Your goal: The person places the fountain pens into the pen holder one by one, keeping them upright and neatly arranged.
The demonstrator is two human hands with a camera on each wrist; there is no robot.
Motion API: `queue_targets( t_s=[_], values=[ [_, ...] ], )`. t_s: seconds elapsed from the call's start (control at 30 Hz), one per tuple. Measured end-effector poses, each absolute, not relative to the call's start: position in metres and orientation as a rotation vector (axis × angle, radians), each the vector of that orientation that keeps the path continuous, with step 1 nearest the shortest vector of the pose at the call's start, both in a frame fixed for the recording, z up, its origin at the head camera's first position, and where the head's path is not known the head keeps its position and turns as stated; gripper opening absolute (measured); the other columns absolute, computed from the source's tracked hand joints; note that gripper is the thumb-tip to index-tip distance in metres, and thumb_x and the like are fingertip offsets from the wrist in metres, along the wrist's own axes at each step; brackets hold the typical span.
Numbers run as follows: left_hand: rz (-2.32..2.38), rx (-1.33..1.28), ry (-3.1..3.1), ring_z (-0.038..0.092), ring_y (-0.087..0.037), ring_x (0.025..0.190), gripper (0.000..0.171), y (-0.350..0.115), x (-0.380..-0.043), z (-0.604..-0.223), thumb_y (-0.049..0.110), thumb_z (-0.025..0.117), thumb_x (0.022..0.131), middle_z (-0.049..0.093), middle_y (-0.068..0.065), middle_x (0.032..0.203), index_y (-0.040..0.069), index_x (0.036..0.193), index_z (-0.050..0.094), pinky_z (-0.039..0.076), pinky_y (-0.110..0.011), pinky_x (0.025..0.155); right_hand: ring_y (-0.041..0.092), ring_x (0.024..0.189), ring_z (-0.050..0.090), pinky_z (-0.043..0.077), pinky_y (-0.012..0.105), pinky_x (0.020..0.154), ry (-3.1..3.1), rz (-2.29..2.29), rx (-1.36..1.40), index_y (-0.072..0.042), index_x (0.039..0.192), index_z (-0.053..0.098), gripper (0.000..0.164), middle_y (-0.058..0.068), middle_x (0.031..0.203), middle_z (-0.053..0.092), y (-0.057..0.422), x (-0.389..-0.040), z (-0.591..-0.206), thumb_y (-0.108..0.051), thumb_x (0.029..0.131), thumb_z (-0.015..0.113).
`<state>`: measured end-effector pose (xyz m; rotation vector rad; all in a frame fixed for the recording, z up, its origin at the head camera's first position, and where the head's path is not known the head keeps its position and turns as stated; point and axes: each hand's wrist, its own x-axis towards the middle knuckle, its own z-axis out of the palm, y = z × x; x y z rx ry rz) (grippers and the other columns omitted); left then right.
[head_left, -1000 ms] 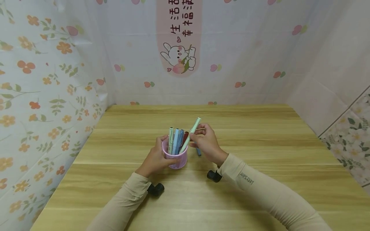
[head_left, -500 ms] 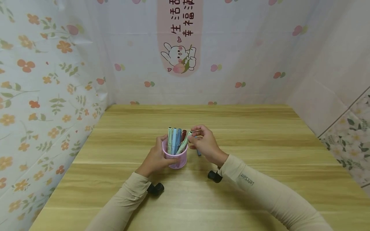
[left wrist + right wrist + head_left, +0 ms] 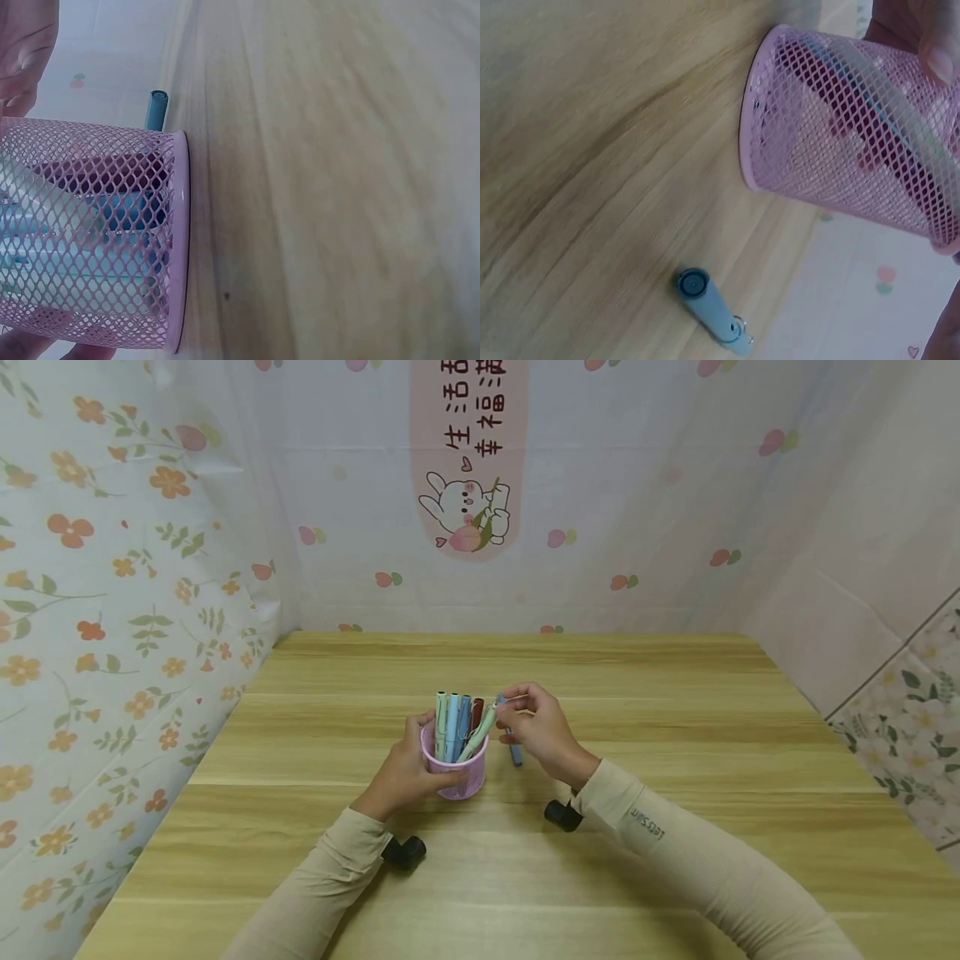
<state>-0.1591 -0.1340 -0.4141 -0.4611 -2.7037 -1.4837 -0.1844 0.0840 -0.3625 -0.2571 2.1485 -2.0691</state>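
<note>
My left hand (image 3: 401,772) grips a pink mesh pen cup (image 3: 462,783), thumb across its front and fingers round the far side. The cup stands upright and holds several capped pens: a light green pen (image 3: 441,724), a light blue pen (image 3: 453,727), a darker blue pen (image 3: 464,720) and a dark red pen (image 3: 477,713). Another light green pen (image 3: 478,733) leans against the right of the rim. Right at its top end is my right hand (image 3: 547,735), fingers loosely bent. Under that hand, a blue pen (image 3: 714,311) lies on the table, partly hidden in the head view.
The wooden table (image 3: 675,710) stretches out on all sides of the cup. Behind it hangs a printed cloth (image 3: 337,527), with a flowered cloth (image 3: 135,635) along the left. A black wrist camera (image 3: 405,853) sits under the left wrist, another black wrist camera (image 3: 562,816) under the right.
The light green pen in my right hand has gone down into the cup and now leans on the rim. My right hand has shifted slightly right; the left keeps its grip on the cup.
</note>
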Motion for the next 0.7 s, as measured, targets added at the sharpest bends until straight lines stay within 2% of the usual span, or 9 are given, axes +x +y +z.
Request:
queue_targets(
  t_s=[0.13,0.27,0.37,0.5,0.6,0.7],
  values=[
    [-1.491,-0.458,-2.703,0.050,-0.035,0.122,0.097,-0.134,-0.159,-0.414,0.022,0.090,0.069,0.040,-0.022,0.146,0.002,0.138,0.026,0.039,-0.049,0.103,0.032,0.089,0.061,0.057,0.037,0.073,2.142,-2.077,-0.239,0.009,0.124,0.044,0.032,0.013,0.100,0.053,0.086,-0.188,-0.363,-0.004,0.098,0.054],
    [-1.493,-0.459,-2.700,0.051,-0.035,0.121,0.097,-0.135,-0.160,-0.416,0.022,0.089,0.069,0.043,-0.024,0.142,0.002,0.139,0.025,0.040,-0.049,0.102,0.023,0.084,0.062,0.056,0.045,0.079,2.146,-2.059,-0.213,0.007,0.123,0.045,0.029,0.014,0.101,0.055,0.089,-0.193,-0.364,-0.005,0.098,0.054],
    [-1.492,-0.461,-2.698,0.051,-0.035,0.121,0.098,-0.135,-0.160,-0.417,0.022,0.089,0.069,0.044,-0.025,0.141,0.002,0.139,0.025,0.040,-0.049,0.102,0.020,0.082,0.062,0.056,0.044,0.079,2.159,-2.031,-0.190,0.007,0.125,0.044,0.031,0.020,0.106,0.055,0.091,-0.196,-0.366,-0.006,0.099,0.053],
    [-1.491,-0.459,-2.700,0.051,-0.035,0.121,0.099,-0.134,-0.160,-0.416,0.023,0.090,0.069,0.045,-0.025,0.140,0.002,0.140,0.025,0.040,-0.049,0.102,0.035,0.092,0.062,0.055,0.045,0.082,2.166,-1.995,-0.143,0.007,0.127,0.043,0.033,0.028,0.116,0.052,0.093,-0.203,-0.368,-0.006,0.099,0.053],
    [-1.491,-0.462,-2.699,0.050,-0.036,0.123,0.098,-0.134,-0.160,-0.416,0.023,0.090,0.069,0.042,-0.024,0.143,0.002,0.139,0.025,0.039,-0.050,0.103,0.043,0.100,0.058,0.053,0.048,0.085,2.170,-1.982,-0.097,0.005,0.125,0.045,0.031,0.026,0.115,0.053,0.094,-0.208,-0.371,-0.006,0.098,0.054],
    [-1.491,-0.467,-2.698,0.049,-0.036,0.123,0.097,-0.135,-0.161,-0.417,0.022,0.089,0.069,0.039,-0.023,0.146,0.002,0.138,0.025,0.038,-0.050,0.104,0.038,0.096,0.059,0.053,0.049,0.085,2.178,-1.972,-0.061,0.003,0.123,0.046,0.029,0.019,0.110,0.054,0.096,-0.213,-0.376,-0.006,0.097,0.056]
  ],
)
